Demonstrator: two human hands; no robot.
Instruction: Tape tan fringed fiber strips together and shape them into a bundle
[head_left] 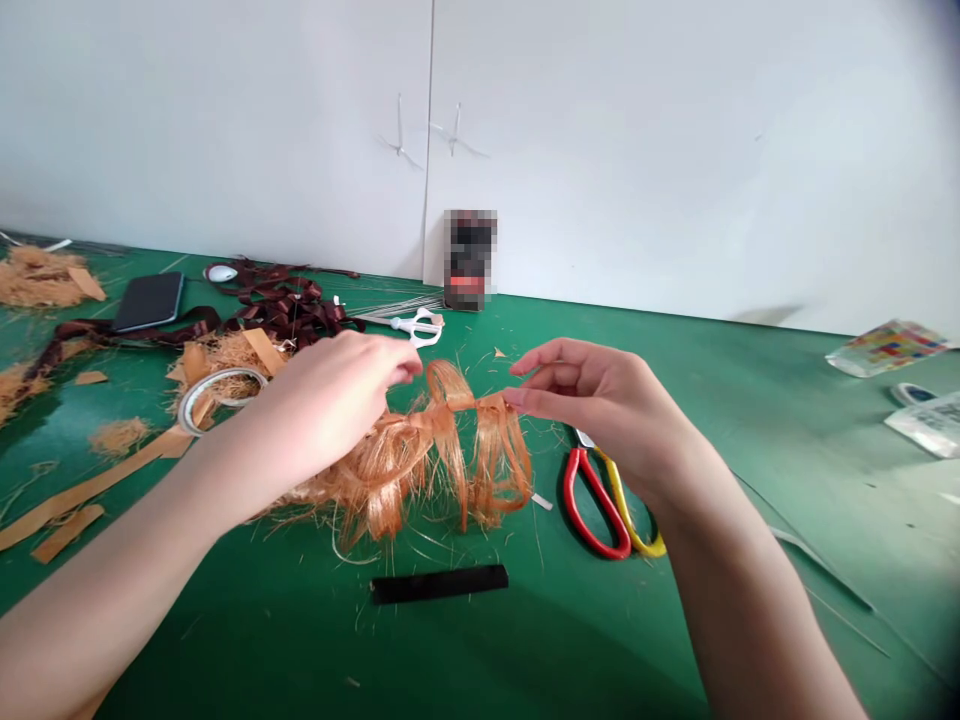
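Note:
Both of my hands are raised over a green table [675,360], working a bundle of orange-tan fibre strands [435,455] that hangs in loops between them. My left hand [330,400] pinches the left end of a looped part of the strands, fingers closed. My right hand [592,395] pinches the right end with thumb and fingertips, the other fingers curled. Under the bundle, a black flat strip [439,583] lies on the table.
Scissors with red and yellow handles [604,500] lie under my right wrist. White scissors [416,325], dark brown ribbon [285,300], a tape roll [217,392], a phone [150,300], tan strips and fibre heaps sit at left. Packets [892,345] lie far right.

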